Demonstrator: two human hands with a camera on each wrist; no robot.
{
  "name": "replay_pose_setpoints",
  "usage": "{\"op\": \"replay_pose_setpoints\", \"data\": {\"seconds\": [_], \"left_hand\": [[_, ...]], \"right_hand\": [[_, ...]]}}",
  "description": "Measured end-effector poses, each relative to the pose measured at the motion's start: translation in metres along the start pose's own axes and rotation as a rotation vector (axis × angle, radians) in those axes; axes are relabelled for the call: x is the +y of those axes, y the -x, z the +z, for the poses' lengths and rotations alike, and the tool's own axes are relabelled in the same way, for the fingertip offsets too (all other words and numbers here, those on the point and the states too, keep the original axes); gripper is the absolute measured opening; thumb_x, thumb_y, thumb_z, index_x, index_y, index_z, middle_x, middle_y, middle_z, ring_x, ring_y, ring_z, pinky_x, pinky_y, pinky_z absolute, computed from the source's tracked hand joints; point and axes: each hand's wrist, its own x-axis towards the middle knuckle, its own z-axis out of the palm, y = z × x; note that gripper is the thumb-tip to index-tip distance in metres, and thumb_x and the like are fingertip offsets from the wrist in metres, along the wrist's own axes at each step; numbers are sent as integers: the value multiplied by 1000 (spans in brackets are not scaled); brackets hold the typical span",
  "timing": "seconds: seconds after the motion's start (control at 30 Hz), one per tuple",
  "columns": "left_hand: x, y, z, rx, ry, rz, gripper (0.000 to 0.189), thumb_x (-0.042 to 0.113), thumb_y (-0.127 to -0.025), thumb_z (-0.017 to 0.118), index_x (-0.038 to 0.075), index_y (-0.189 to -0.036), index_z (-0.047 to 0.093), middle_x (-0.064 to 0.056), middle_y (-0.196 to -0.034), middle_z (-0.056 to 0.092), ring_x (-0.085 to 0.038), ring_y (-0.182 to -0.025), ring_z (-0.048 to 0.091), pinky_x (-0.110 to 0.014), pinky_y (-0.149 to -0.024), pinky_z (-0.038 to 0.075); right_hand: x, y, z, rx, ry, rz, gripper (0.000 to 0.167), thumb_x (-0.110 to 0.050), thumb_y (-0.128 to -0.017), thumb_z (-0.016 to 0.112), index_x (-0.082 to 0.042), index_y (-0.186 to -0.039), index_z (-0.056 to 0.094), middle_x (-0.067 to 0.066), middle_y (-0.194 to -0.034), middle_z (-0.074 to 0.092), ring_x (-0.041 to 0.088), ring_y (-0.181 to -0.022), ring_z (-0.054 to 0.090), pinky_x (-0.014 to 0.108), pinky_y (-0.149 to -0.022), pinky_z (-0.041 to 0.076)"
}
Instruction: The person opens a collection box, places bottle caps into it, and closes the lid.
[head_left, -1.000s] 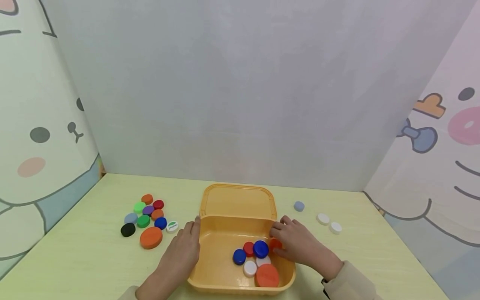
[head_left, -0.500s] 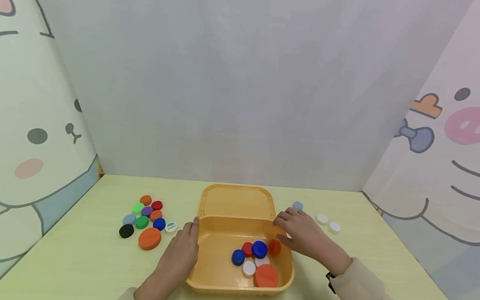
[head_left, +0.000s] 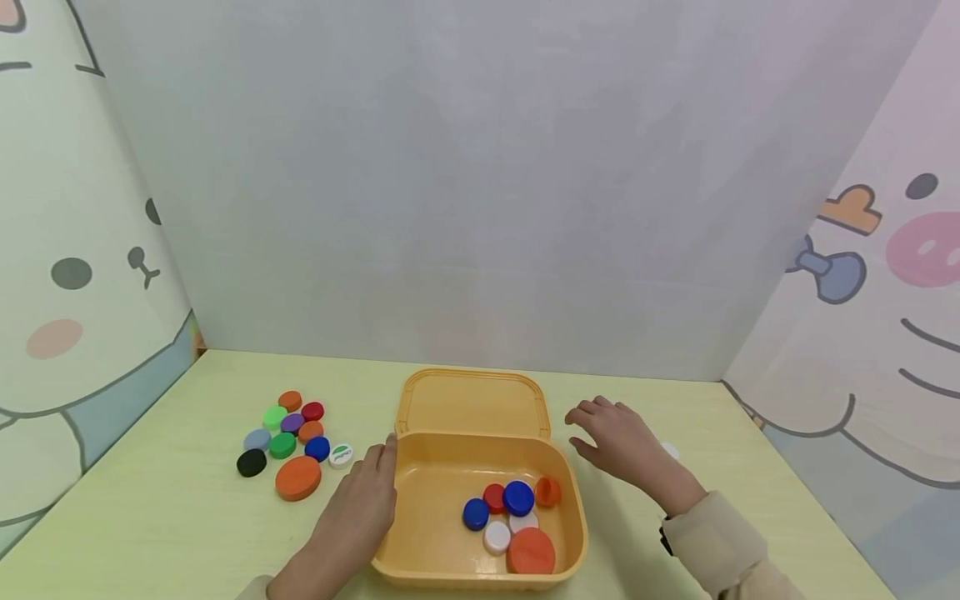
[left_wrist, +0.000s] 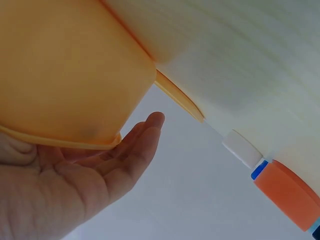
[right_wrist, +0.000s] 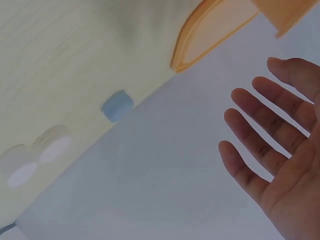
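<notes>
Small screened-off tabletop booth; whether home, classroom or studio beyond, cannot tell. Pale yellow-green tabletop (head_left: pixel 187 517), faintly streaked, spreading from 6 o'clock up to screens. Plain grey backdrop (head_left: pixel 450 183) at 12 o'clock, lightly creased, running past top of head view. Left panel (head_left: pixel 150 375) at 10 o'clock: cartoon animal face (head_left: pixel 97 208), pink cheek. Right panel (head_left: pixel 900 517) at 2 o'clock: cartoon pig face (head_left: pixel 862 333), pink snout. Childlike prints, even light.
</notes>
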Motion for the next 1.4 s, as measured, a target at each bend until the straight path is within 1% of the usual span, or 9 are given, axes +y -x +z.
{"op": "replay_pose_setpoints", "data": {"seconds": [0.27,0.43,0.57,0.7,0.83,0.93,1.2,1.4], "left_hand": [[-1,0,0,2,-3,1,61,11,-88,57,-1,-140,28,-19,-129,45,-29,-105,53,-46,-90,47],[-1,0,0,0,-2,2,60,11,-88,57,-1,-140,28,-19,-130,45,-30,-106,53,-46,-90,47],[-1,0,-1,-5,-1,2,61,11,-89,56,0,-141,27,-19,-131,44,-30,-107,53,-47,-91,47],[-1,0,-1,-15,3,-2,61,11,-89,57,0,-141,27,-19,-131,44,-30,-108,52,-47,-91,47],[-1,0,-1,-7,-2,-1,61,11,-88,57,0,-141,27,-19,-131,45,-30,-106,53,-46,-90,47],[-1,0,-1,-2,-4,-2,61,11,-88,58,0,-141,28,-19,-130,45,-29,-105,54,-46,-89,48],[-1,0,-1,-6,-6,-2,62,12,-89,57,0,-141,27,-18,-131,45,-29,-105,53,-45,-90,48],[0,0,-2,-3,6,3,61,11,-89,56,1,-141,27,-19,-131,45,-30,-105,54,-44,-88,49]], "right_hand": [[31,2,22,-12,-39,76,21,-19,-73,74,-12,-91,64,1,-86,63,18,-74,53,30,-55,44],[48,2,30,-53,-66,122,22,-17,-74,73,-9,-92,64,2,-86,62,20,-74,54,32,-53,45],[58,1,35,-89,-70,161,23,-17,-74,72,-6,-92,63,5,-85,62,21,-73,54,34,-53,46],[63,0,39,-103,-75,193,24,-18,-74,71,-4,-92,63,6,-82,62,21,-71,54,35,-52,45],[68,-2,44,-107,-81,211,23,-17,-74,70,-3,-92,63,7,-80,61,21,-69,54,35,-52,45],[72,-5,49,-125,-92,226,22,-16,-75,69,-3,-91,62,7,-80,62,23,-69,55,37,-52,46],[77,-14,59,-242,-145,314,23,-17,-81,64,-1,-96,60,12,-88,63,27,-76,58,45,-63,49],[79,-18,61,-301,-173,361,23,-20,-82,62,-2,-96,60,11,-89,63,25,-77,59,44,-64,49]]}}
